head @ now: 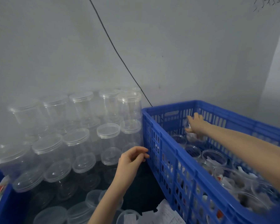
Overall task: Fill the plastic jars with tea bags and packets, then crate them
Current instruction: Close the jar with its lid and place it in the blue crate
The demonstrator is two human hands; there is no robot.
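Observation:
A blue slatted crate [168,152] stands at the right, holding several open clear jars [214,157] stuffed with tea bags and packets. My right hand [196,125] reaches to the crate's far corner and grips a filled clear jar [192,136] there, fingers curled over its top. My left hand [131,159] hovers just outside the crate's left wall, fingers loosely curled and holding nothing. A stack of empty lidded clear jars [108,131] is piled to the left.
A grey wall stands close behind, with a black cable [120,55] running down it to the crate. A second blue bin [0,199] with red and white packets sits at the lower left. Loose jars and papers [166,212] lie below.

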